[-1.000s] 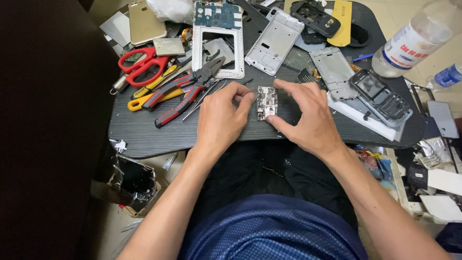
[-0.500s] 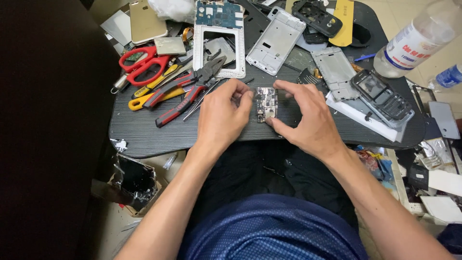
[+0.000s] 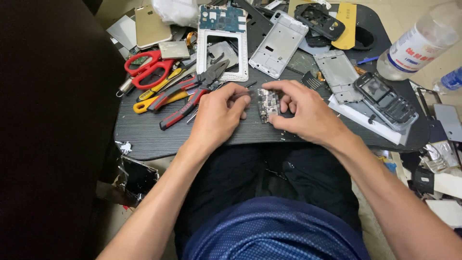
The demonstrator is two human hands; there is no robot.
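A small phone circuit board (image 3: 267,103) stands on the dark lap tray (image 3: 144,137), near its front edge. My right hand (image 3: 305,113) pinches the board between thumb and fingers. My left hand (image 3: 219,115) rests just left of it, fingers curled around a thin dark tool (image 3: 246,94) whose tip points at the board.
Red-handled pliers (image 3: 190,94), red scissors (image 3: 144,67) and yellow-handled tools lie at the tray's left. White and grey phone frames (image 3: 278,43), a dark keypad phone (image 3: 385,98) and a black casing lie behind and right. A clear plastic bottle (image 3: 418,43) stands at far right. Loose parts litter the floor.
Both hands stay on the board; my left hand has shifted slightly and its fingers now hold the thin tool against the board's left edge.
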